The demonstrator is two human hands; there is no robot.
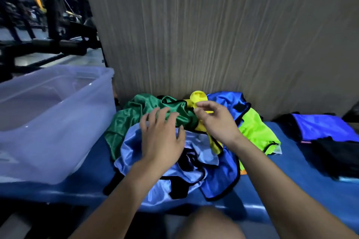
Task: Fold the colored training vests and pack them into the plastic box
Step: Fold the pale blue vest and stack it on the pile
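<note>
While both hands work above a heap of vests (174,141) on the blue surface (310,176), neither one has a firm hold on any cloth. The left hand (162,137) is spread wide, fingers straight and apart, over the pale blue vest (165,190), with its fingertips at the edge of the dark green vest (136,114); whether the palm presses the fabric cannot be told. The right hand (217,120) has its fingers loosely curled, thumb and forefinger drawn near each other just in front of the yellow vest (198,99); whether they pinch that cloth cannot be told.

The heap lies against the base of a wood-grain panel (233,35). The royal blue vest (221,176) with black trim sits at the near right of the heap, with more royal blue cloth at the back by the panel. The lime green vest (254,132) lies on the right side, a label at its corner.

The clear plastic box (48,112) stands to the left, just beside the heap, with no lid on it. To the far right, well apart, rest a blue garment (320,126) and dark folded cloth (336,155). Dark metal frames (48,25) stand beyond the box. A bare knee (209,225) shows at the bottom edge.
</note>
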